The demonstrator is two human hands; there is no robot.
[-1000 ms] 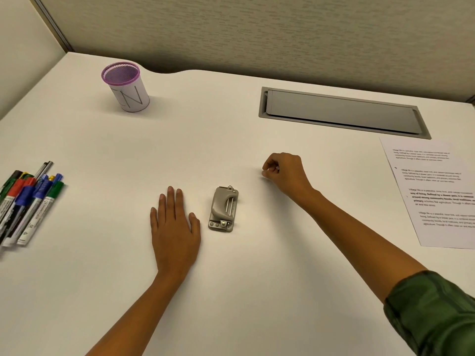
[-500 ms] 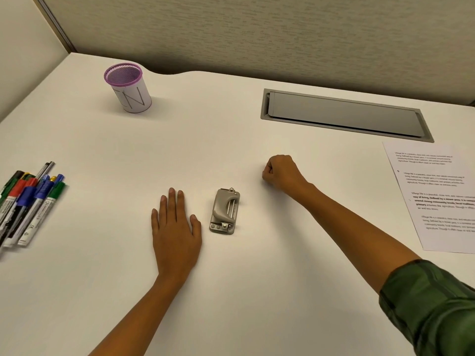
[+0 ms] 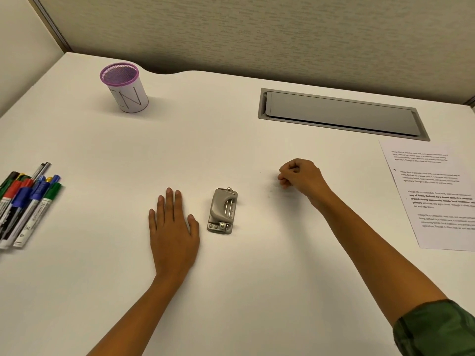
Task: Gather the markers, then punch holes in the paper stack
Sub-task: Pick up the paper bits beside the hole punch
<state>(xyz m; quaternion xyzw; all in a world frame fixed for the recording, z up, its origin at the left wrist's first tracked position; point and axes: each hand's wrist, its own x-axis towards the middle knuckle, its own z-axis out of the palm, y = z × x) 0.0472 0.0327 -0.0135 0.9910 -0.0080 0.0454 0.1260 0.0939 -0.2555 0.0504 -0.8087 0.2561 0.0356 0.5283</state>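
White desk (image 3: 231, 291), partition behind. I rest my left hand (image 3: 173, 232) flat, fingers spread, holding nothing; my right hand (image 3: 299, 177) is curled into an empty fist. Judgement: sweep left first, bunching the markers (image 3: 24, 204) together before lifting. Hole punch (image 3: 222, 211) sits between both hands; paper stack (image 3: 437, 196) lies far right; mesh cup (image 3: 124, 91) ahead-left. Nothing obstructs.
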